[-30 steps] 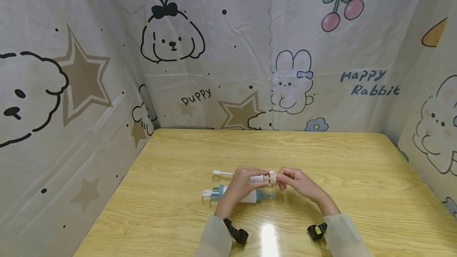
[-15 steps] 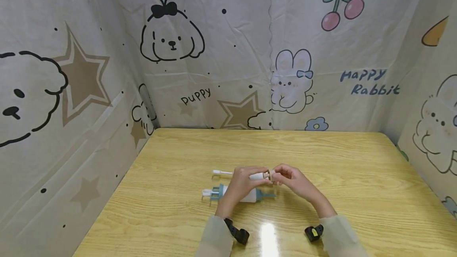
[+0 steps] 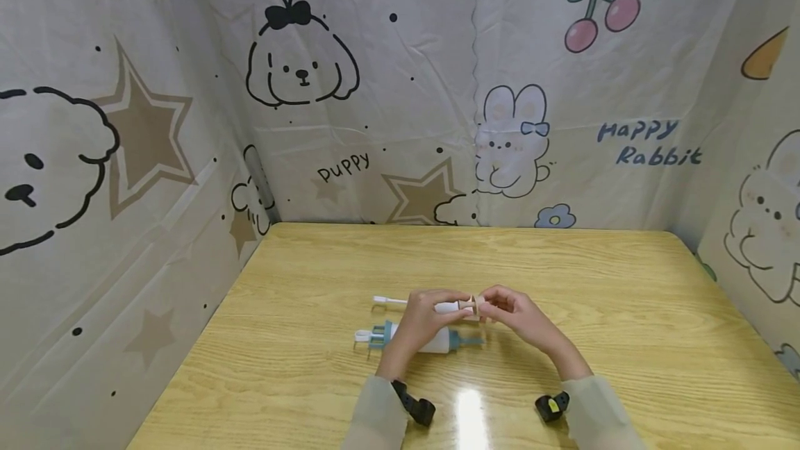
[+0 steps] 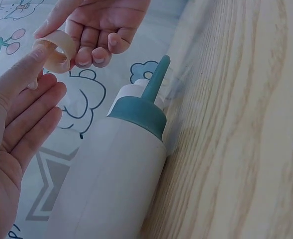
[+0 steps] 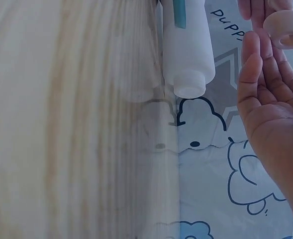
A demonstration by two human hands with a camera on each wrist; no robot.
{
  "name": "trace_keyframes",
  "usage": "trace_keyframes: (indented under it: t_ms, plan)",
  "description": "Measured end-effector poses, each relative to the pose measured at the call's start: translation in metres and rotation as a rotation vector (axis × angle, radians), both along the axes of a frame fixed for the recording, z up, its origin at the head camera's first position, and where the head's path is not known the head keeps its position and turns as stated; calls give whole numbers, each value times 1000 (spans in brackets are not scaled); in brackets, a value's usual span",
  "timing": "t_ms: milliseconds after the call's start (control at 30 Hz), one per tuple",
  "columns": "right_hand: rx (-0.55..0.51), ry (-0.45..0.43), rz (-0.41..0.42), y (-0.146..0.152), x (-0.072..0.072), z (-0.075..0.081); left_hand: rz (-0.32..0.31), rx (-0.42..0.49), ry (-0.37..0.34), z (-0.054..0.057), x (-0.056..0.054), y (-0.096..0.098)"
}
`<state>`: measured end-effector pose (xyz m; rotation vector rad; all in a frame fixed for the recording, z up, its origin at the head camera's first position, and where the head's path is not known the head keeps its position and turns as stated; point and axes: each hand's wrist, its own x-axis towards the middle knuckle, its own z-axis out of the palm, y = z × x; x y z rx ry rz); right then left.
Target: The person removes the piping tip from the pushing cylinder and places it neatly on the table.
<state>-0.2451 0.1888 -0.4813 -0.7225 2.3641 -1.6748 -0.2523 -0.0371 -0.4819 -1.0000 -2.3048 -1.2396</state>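
A small beige ring (image 4: 58, 51), resembling a roll of tape, is held between my two hands above the table, seen in all views. My left hand (image 3: 426, 321) pinches its near side, the other fingers stretched out. From the opposite side my right hand (image 3: 521, 318) grips it with fingertips. Below the left forearm lies a white tube with teal ends (image 3: 440, 342), like a large toy syringe; its teal nozzle (image 4: 157, 79) points right. Behind that lies a white bottle-like tube (image 5: 188, 50) with a thin white rod (image 3: 390, 301) at its left, partly covered by the left hand.
The wood-grain table (image 3: 300, 380) stretches around the hands. Light cloth walls (image 3: 400, 89) with cartoon drawings enclose it at the back and sides. Black cameras sit at both wrists, the left one (image 3: 415, 405) close to the tabletop.
My right hand has shifted slightly left and its fingers have moved further over the ring, which is turned a little. My left hand has barely moved; the two tubes lie where they were.
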Motion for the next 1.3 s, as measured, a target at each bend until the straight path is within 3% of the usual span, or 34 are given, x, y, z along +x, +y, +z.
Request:
trace_keyframes:
  t_ms: [367,600,933,1300]
  plan:
    - [11,-32,-71,9,2,0,41,16,15,-1,-4,2]
    - [47,-22,-100,22,4,0,69,27,-28,-3,-6,5]
    - [57,2,-131,40,7,-3,107,-2,-33,-4,-7,11]
    - [92,-14,-167,58,14,-2,89,-4,-18,-5,-8,27]
